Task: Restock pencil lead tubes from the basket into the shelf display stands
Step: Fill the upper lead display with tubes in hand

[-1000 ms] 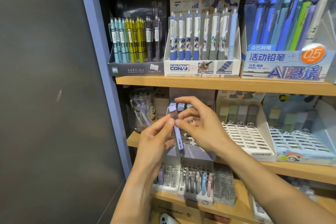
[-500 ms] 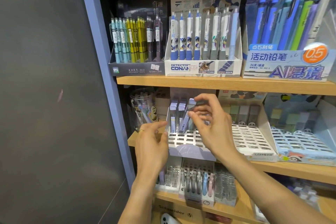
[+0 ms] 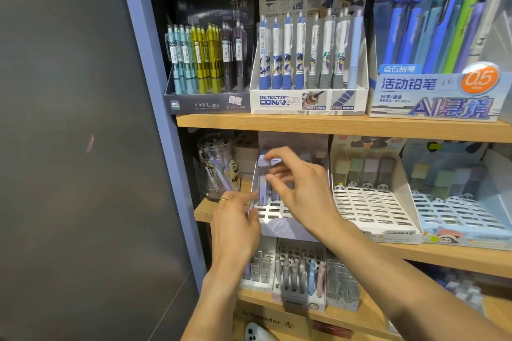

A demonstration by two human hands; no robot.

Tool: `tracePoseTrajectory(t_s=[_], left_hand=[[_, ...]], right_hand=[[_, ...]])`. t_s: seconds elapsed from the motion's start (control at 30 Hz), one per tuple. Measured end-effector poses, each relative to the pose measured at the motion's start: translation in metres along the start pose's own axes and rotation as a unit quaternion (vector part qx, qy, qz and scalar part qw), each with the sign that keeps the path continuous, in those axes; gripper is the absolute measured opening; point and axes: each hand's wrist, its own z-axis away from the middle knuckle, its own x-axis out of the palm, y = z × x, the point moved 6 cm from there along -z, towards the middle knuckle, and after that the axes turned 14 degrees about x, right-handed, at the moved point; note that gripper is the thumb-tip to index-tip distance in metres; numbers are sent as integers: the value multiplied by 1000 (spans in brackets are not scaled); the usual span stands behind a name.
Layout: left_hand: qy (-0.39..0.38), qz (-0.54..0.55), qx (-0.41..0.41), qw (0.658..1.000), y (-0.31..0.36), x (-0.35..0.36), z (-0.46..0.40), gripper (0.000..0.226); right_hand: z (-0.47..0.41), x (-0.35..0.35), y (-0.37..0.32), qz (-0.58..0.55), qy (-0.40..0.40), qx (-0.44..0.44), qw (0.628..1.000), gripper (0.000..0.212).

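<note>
Lavender card forms the slotted display stand [image 3: 279, 225] on the middle shelf [image 3: 443, 255], and both hands work at it. At its back left row stand lead tubes [image 3: 262, 174] with pale purple caps; motion blur hides their exact count. The right hand [image 3: 297, 188] pinches the cap of one such tube between thumb and forefinger, the tube upright in a slot. The left hand [image 3: 235, 219], a gold ring [image 3: 223, 199] on one finger, has its fingertips against the stand's left wall; whether it grips it cannot be told. Just left of the stand sits one clear plastic jar [image 3: 217, 166] holding pens. Right of the stand are two more slotted stands: a white one [image 3: 374, 213] with four tubes in its back row, then a light blue one [image 3: 460, 219] with four blurred tubes. Above the stand, the upper shelf carries three boxes of mechanical pencils [image 3: 307, 58].
</note>
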Motion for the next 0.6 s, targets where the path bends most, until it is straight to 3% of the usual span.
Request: tracePoseTrajectory(t_s=[0.23,0.4,0.53,0.6], left_hand=[[28,-22,27,999,4,-2,1,51],[30,-15,35,999,3,-4,2,49],[86,-40,88,992,30,-20,5,33],[70,-35,120,990,50,-16,13,22]], right_hand=[[1,2,3,89,0,-16,996,42],[6,4,5,114,-35,-2,993,52],[26,-25,-4,88,-12,8,996,48],[53,-44,2,52,-7,50,997,39]])
